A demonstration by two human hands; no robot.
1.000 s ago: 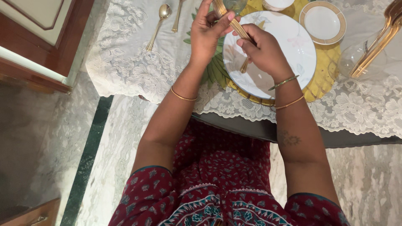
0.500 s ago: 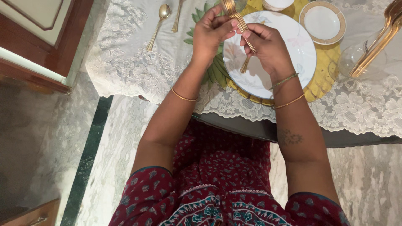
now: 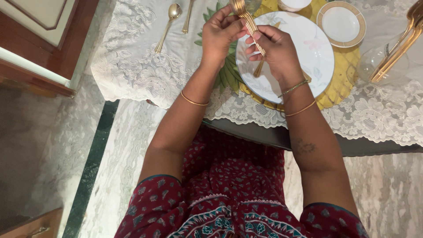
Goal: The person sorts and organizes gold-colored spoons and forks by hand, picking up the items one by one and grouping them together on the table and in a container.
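Hands, left hand (image 3: pixel 220 33) and right hand (image 3: pixel 273 48), pinching gold cutlery (image 3: pixel 246 20) over plate (image 3: pixel 308 57)

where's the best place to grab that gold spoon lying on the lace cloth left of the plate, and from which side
Take the spoon by its slim handle, near the middle, pinching across it from above. It lies flat on the cloth with the bowl at the far end and the handle slanting toward the table's near edge, clear of the utensil beside it. The left hand is nearest.
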